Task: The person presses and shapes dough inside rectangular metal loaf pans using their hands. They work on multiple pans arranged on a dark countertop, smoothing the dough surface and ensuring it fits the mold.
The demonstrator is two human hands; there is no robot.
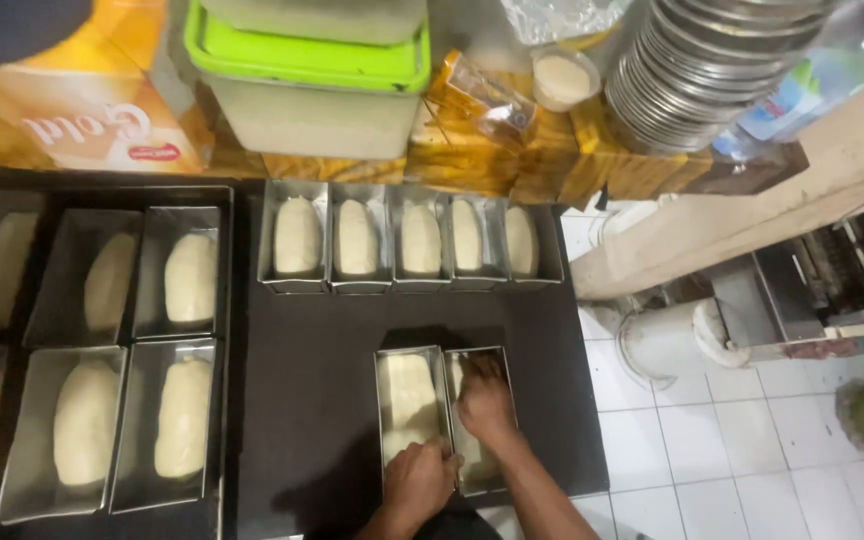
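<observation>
Metal loaf tins (410,410) (2) — both hands, left hand (418,482) and right hand (484,398), press flat on dough (407,395).

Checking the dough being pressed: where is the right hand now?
Head view, lower centre: the right hand is inside the right loaf tin, beside the left hand.

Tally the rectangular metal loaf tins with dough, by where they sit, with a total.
Rectangular metal loaf tins on the left tray: 6
Tins in the back row: 5
Tins at the hands: 2
Total: 13
</observation>
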